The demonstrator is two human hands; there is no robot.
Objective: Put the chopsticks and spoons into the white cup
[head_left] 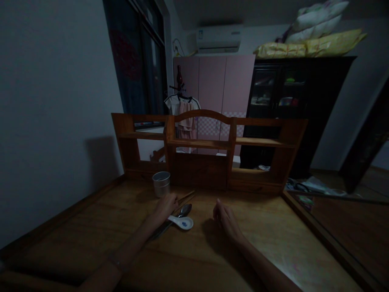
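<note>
My left hand [165, 206] rests on the wooden desk [267, 235], its fingers curled over the ends of wooden chopsticks [187, 197] that point toward the back. A metal spoon [184, 210] and a white ceramic spoon [183, 222] with a blue mark lie just right of that hand. A small metal cup [161, 183] stands upright just behind it. My right hand [225, 219] lies on the desk to the right of the spoons, fingers loosely curled, with nothing visible in it.
A wooden shelf unit [209, 146] stands along the desk's back edge. A white wall runs along the left. Beyond are a dark cabinet [291, 97], pink wardrobe doors [219, 85] and hanging clothes [184, 113]. The room is dim.
</note>
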